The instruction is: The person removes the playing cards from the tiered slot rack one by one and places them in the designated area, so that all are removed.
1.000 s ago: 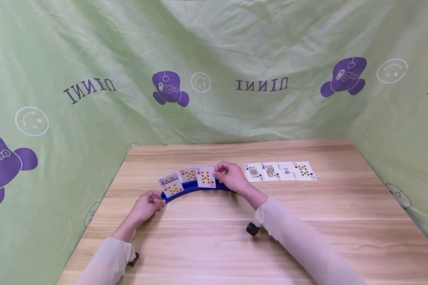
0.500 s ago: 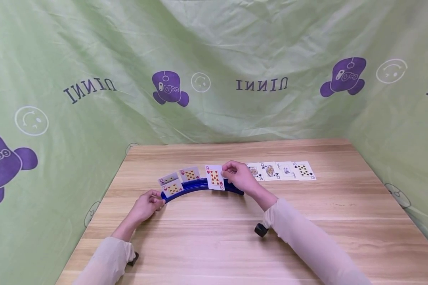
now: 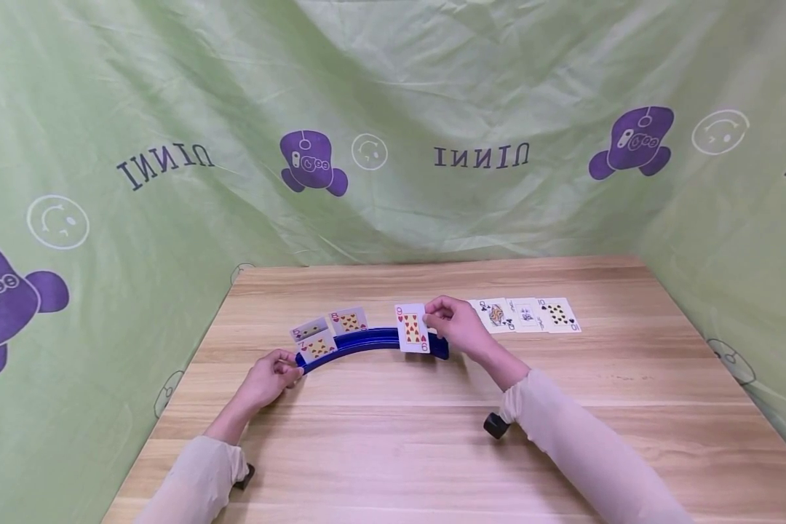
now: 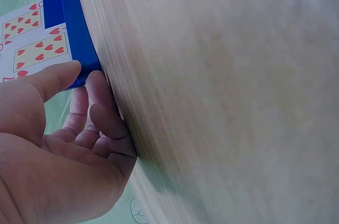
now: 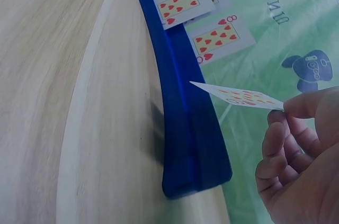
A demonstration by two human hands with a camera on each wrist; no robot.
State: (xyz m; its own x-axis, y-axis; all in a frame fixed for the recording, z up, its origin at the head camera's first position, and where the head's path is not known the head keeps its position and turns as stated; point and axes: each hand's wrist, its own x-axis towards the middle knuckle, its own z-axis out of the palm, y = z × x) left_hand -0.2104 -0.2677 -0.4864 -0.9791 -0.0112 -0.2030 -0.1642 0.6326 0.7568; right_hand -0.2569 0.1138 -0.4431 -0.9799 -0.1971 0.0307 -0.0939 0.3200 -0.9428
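Observation:
My left hand (image 3: 267, 380) pinches the left end of a curved blue playing-card holder (image 3: 377, 339), thumb on top and fingers beneath in the left wrist view. Between the thumb and fingers of my right hand (image 3: 460, 329) is a nine of hearts playing card (image 3: 412, 329). The right wrist view shows this card (image 5: 241, 97) apart from the holder, over its right part. A seven of hearts (image 3: 317, 348) stands in the holder's front at the left, partly covering a five (image 3: 309, 329). An eight of hearts (image 3: 349, 321) stands in the rear part, right of them.
Face-up on the wooden table (image 3: 393, 451), right of my right hand, lie a queen (image 3: 495, 315), a jack (image 3: 526, 315) and a ten (image 3: 558, 314) in an overlapping row. A green printed cloth (image 3: 393, 211) hangs around the table's back and sides.
My right hand has carried the nine of hearts rightward along the holder, and now hides the king at the row's left end. The left hand and the holder have stayed put.

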